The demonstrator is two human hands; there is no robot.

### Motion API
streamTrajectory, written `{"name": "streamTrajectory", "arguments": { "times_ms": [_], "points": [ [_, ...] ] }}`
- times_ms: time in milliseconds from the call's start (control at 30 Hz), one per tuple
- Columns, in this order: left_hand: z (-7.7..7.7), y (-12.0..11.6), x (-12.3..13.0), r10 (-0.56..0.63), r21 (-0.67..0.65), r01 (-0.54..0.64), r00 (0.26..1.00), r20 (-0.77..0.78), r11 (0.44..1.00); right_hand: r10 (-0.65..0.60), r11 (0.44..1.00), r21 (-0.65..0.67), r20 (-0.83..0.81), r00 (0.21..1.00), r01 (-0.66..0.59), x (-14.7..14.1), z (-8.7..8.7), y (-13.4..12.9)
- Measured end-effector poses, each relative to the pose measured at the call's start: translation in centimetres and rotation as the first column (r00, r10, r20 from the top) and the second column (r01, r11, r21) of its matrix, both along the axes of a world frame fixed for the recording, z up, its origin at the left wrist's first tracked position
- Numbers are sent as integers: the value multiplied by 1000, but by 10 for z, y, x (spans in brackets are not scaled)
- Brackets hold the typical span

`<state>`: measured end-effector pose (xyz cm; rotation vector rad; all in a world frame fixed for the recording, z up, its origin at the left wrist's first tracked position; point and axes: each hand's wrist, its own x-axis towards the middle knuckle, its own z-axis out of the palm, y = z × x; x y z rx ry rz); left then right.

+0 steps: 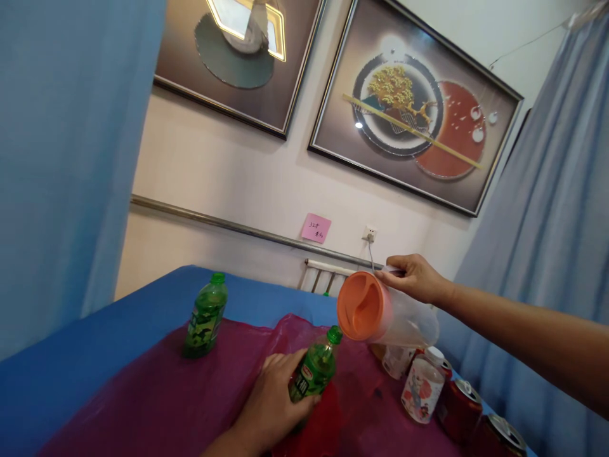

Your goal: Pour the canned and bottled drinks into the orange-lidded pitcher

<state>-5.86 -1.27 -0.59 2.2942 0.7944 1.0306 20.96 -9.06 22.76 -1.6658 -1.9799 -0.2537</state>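
My left hand is wrapped round a green plastic bottle, which leans to the right over the table. Whether its green top is a cap or an open mouth I cannot tell. My right hand grips the handle of a clear pitcher with an orange lid. The pitcher lies tipped nearly on its side, its lid end facing left, just above and right of the bottle's neck. No stream of liquid shows between them. Something red lies below the held bottle, partly hidden by it.
Another green bottle stands at the left on magenta plastic sheeting over a blue cover. On the right are a white-capped bottle and several red cans. Blue curtains hang at both sides.
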Motion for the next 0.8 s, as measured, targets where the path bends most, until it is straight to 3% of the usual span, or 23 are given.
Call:
{"name": "streamTrajectory", "arguments": {
  "times_ms": [800],
  "points": [
    [4, -2, -1, 7, 8, -7, 1000, 10, 1000, 7, 1000, -12, -27, 1000, -8, -2, -2, -1]
  ]
}}
